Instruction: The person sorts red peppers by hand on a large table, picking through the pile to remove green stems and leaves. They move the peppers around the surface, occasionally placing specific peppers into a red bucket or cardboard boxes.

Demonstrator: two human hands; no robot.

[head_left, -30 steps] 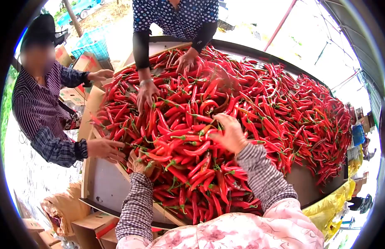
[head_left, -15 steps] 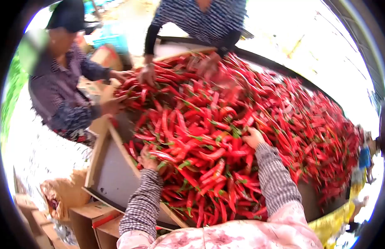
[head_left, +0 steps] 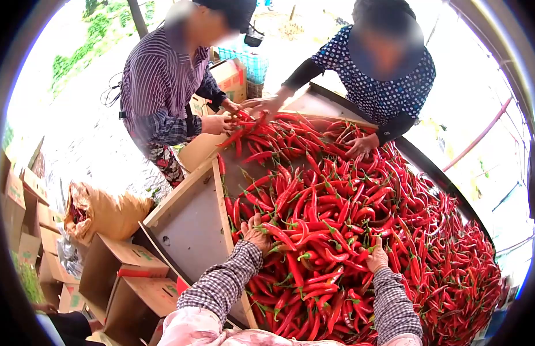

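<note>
Two hands, left hand (head_left: 256, 233) and right hand (head_left: 376, 258), curl into glossy, slender red chillies (head_left: 336, 213); exact grip unclear.

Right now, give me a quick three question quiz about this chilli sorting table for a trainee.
1. True or false: both of the wearer's hands, left hand and right hand, rest in the red chillies.
2. How many other people stand at the table?
3. The open cardboard boxes sit: A) on the chillies B) beside the table, lower left C) behind the person in the dotted top.

Key: 1 true; 2 two; 3 B.
</note>
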